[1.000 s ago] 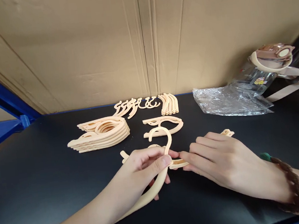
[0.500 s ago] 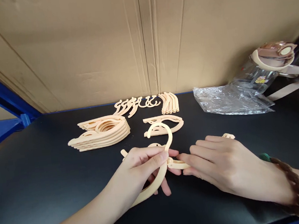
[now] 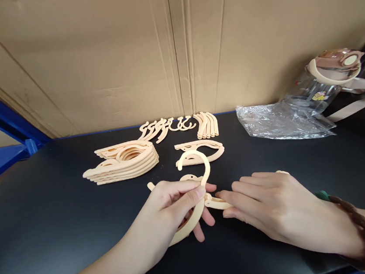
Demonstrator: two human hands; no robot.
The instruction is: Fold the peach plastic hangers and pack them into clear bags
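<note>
Between my hands is a cream plastic folding hanger (image 3: pixel 195 217), its hook curling upward and to the left. My left hand (image 3: pixel 173 204) pinches it at the base of the hook, thumb on top, with the other fingers spread beneath. A short arm piece (image 3: pixel 218 203) sticks out to the right of the joint, and my right hand (image 3: pixel 270 210) grips its outer end between thumb and fingers. Behind my left hand, another cream hanger part (image 3: pixel 190 177) lies partly hidden on the table. A further cream piece shows just behind my right hand.
A stack of cream hanger parts (image 3: pixel 122 163) lies at left, with a smaller pair of parts (image 3: pixel 215 151) beyond my hands. Loose hooks (image 3: pixel 181 124) and arm pieces (image 3: pixel 206 125) line the back edge. A clear plastic bag (image 3: pixel 276 122) and a water bottle (image 3: pixel 322 90) are at right.
The hanger has tilted slightly in my left hand, whose lower fingers have shifted. My right hand has moved slightly down, still holding the arm piece.
</note>
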